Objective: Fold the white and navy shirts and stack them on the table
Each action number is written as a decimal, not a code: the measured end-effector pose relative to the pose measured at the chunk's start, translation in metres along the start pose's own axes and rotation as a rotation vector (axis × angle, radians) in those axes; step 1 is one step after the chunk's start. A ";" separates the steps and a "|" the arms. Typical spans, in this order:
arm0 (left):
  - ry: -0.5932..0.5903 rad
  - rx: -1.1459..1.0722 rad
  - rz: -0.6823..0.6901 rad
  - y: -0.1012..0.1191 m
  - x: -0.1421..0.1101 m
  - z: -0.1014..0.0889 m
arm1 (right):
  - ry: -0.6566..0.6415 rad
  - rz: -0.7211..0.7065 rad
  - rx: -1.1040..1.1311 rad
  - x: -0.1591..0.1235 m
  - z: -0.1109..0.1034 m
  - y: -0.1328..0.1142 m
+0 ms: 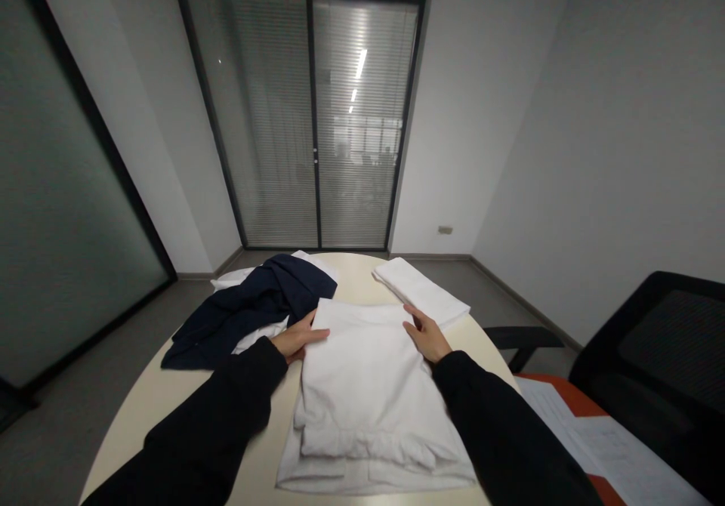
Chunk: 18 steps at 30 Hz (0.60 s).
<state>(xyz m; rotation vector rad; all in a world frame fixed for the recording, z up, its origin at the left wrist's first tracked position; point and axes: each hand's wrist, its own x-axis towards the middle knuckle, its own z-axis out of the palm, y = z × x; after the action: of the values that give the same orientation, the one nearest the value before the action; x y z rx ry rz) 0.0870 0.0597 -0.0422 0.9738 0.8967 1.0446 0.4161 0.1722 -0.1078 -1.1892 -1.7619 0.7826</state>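
Observation:
A folded white garment (368, 377) lies on the round table in front of me, with a gathered band across its near part and a wider layer under it at the near edge. My left hand (300, 336) grips its far left edge, the thumb on top and the other fingers partly hidden below. At the far right corner, my right hand (426, 334) holds the cloth between thumb and fingers. Beside my left hand is a crumpled dark navy garment (254, 306), with white cloth (261, 334) showing from under it.
Beyond my right hand, a folded white cloth (422, 291) lies on the cream tabletop (141, 423). On the right stand a black office chair (668, 347) and an orange surface (558, 389) with printed papers (600, 438). Glass panels with blinds (356, 204) are behind the table.

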 end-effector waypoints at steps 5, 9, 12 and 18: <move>0.077 0.048 0.101 -0.004 -0.014 0.006 | -0.014 0.017 0.032 0.002 0.002 0.009; 0.228 0.080 0.061 -0.018 -0.022 0.011 | -0.008 -0.010 0.042 0.001 0.003 0.011; 0.356 0.180 0.055 -0.030 -0.027 0.013 | -0.013 -0.018 0.035 0.000 0.002 0.011; 0.380 0.413 0.112 -0.046 -0.044 0.019 | -0.022 -0.074 -0.035 -0.002 0.003 0.014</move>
<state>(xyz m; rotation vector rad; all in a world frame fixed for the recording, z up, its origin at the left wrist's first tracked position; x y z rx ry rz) 0.1062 0.0046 -0.0737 1.1975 1.4245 1.1878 0.4198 0.1749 -0.1218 -1.1356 -1.8332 0.7270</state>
